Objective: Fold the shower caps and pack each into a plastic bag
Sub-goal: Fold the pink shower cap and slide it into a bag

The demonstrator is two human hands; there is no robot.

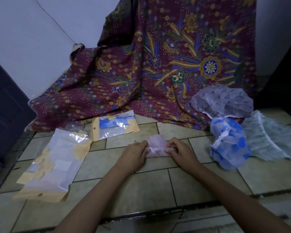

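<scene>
Pink shower cap [155, 142]: a small bunched bundle lying mid-way across the tiled floor [141, 190], just short of the near edge of the batik cloth [158, 64].
Left hand [135, 154]: fingers curled over the cap's left end, pinching it down against the tile.
Right hand [179, 149]: fingers and thumb curled in on the right end, gripping it by the white frilled hem.
Handling: probably very light, thin and limp, and a little slick. A fold will likely spring open once it is let go, so it needs to stay pinned.
Where to hold: at the elastic hem, which looks to be the thickest part and least likely to slide. Keep both ends pressed flat while folding over.
Packed bag [115, 127]: towards the floor's far left, touching the cloth's edge, with a folded blue piece inside.
Large bag [52, 163]: near the left edge – whether it holds anything I cannot tell.
Waiting caps: the blue-spotted cap [228, 145], lilac cap [223, 101] and green cap [272, 140] are heaped at the right edge, unfolded.
</scene>
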